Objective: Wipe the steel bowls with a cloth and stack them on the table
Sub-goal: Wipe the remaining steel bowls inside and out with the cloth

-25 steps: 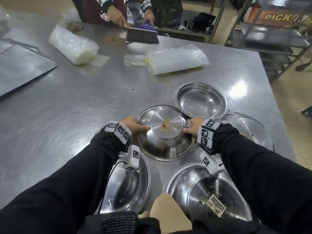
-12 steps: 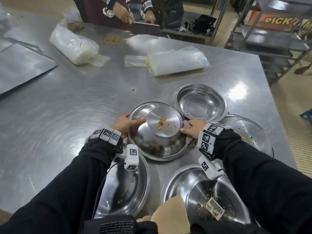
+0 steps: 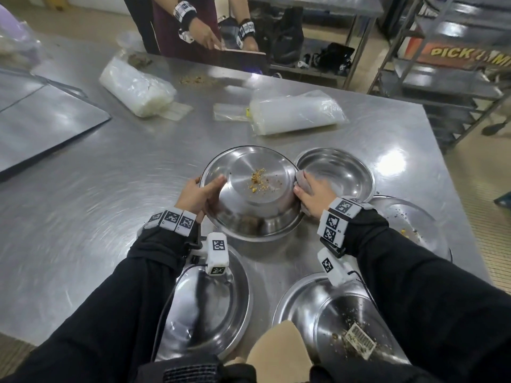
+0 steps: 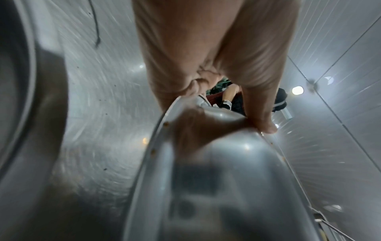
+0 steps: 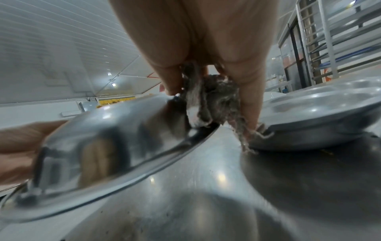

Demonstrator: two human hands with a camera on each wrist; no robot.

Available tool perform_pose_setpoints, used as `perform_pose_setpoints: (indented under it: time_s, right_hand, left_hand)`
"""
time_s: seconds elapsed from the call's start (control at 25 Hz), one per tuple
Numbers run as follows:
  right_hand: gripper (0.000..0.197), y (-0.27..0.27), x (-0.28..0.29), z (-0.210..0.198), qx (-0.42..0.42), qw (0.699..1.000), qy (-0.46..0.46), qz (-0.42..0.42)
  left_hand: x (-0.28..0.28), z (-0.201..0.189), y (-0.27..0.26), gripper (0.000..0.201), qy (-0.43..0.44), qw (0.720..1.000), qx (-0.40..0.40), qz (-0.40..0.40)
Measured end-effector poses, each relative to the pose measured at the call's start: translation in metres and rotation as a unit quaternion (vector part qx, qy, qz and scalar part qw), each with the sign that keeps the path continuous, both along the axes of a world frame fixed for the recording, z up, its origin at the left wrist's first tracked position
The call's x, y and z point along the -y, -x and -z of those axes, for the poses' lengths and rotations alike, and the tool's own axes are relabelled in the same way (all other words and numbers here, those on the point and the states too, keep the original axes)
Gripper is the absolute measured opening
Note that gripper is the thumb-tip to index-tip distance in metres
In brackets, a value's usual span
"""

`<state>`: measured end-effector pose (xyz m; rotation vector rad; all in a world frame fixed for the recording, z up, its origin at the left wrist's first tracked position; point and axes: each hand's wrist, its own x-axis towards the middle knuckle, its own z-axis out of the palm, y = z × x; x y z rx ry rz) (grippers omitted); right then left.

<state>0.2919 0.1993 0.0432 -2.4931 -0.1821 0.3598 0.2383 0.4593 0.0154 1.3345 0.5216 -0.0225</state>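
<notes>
A brushed steel table [image 3: 83,217] in a commercial kitchen fills the view. Nearest the person, two bowls lie on it: a mostly clean one at near left [image 3: 215,308] and one at near right [image 3: 318,308] with crumbs and a barcode sticker [image 3: 359,344] in it.

Just beyond, the held bowl [image 3: 257,189] is lifted off the table between both hands and tilted, its inside facing the person, with yellow crumbs [image 3: 257,178] stuck to the bottom. The left hand [image 3: 197,194] pinches the left rim, thumb inside and fingers curled behind. The right hand [image 3: 315,193] pinches the right rim through a frayed grey cloth [image 5: 208,101], thumb on one side and fingers on the other.

To wipe well, it seems best to let the left hand alone steady the bowl, free the cloth from the rim, and sweep the crumbs toward one edge without scattering them into neighbouring bowls.

To the right, a clean bowl [image 3: 337,175] and a crumbed one [image 3: 414,228] wait. Farther off lie two plastic bags [image 3: 296,111], and another person [image 3: 201,31] works at the far edge.
</notes>
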Motion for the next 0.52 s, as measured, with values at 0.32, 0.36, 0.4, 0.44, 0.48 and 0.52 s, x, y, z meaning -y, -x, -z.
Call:
perform_pose_setpoints:
  time_s: [0.32, 0.36, 0.4, 0.44, 0.48, 0.52]
  right_hand:
    - [0.044, 0.014, 0.060, -0.029, 0.104, 0.977, -0.100, 0.157]
    - [0.042, 0.019, 0.079, -0.034, 0.112, 0.972, -0.103, 0.180]
    - [0.042, 0.024, 0.099, -0.039, 0.122, 0.967, -0.104, 0.200]
    - [0.041, 0.031, 0.121, -0.045, 0.131, 0.961, -0.102, 0.221]
    - [0.041, 0.040, 0.144, -0.050, 0.140, 0.956, -0.096, 0.239]
    - [0.040, 0.049, 0.168, -0.055, 0.145, 0.951, -0.086, 0.259]
  left_hand:
    - [0.069, -0.031, -0.017, 0.111, 0.007, 0.997, 0.055, 0.044]
    - [0.087, -0.039, -0.020, 0.111, 0.002, 0.996, 0.061, 0.062]
    - [0.106, -0.045, -0.022, 0.110, -0.001, 0.994, 0.067, 0.081]
    - [0.126, -0.053, -0.025, 0.108, -0.006, 0.991, 0.077, 0.105]
    - [0.147, -0.055, -0.028, 0.108, -0.010, 0.989, 0.083, 0.126]
    - [0.170, -0.061, -0.029, 0.111, -0.015, 0.986, 0.081, 0.148]
